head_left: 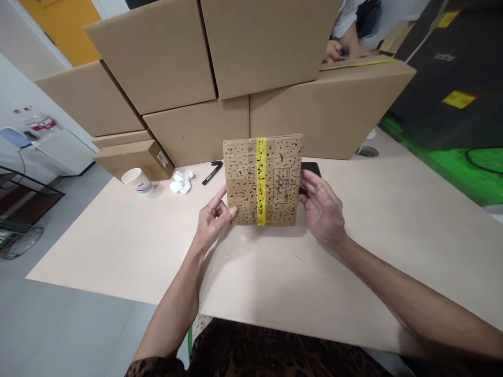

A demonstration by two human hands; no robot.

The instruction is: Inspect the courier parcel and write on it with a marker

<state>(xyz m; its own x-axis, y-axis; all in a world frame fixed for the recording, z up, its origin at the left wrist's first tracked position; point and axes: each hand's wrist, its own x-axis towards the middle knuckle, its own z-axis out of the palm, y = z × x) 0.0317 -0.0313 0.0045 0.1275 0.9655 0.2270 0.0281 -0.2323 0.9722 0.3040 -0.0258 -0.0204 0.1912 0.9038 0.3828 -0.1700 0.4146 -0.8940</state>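
Observation:
A flat cardboard box [243, 180] stands upright between my hands above the table. Black marks dot its face, a yellow printed tape strip [261, 180] runs down the middle, and a framed block of print sits to the right. My left hand [212, 217] grips the lower left edge, thumb on the front and fingers at the side. At the right edge, my right hand [323, 207] has its fingers bent against the box's side, fingertips partly hidden. Behind that edge lies a black object [312, 168], mostly covered by the box and my hand.
A black marker [212, 174], crumpled white tissue [181, 181] and a paper cup [137, 180] are on the table [267, 283] at left. Large cartons [196, 131] form a wall behind. Beyond it, a co-worker's hand [334, 51] shows. A roll of tape [367, 151] lies right.

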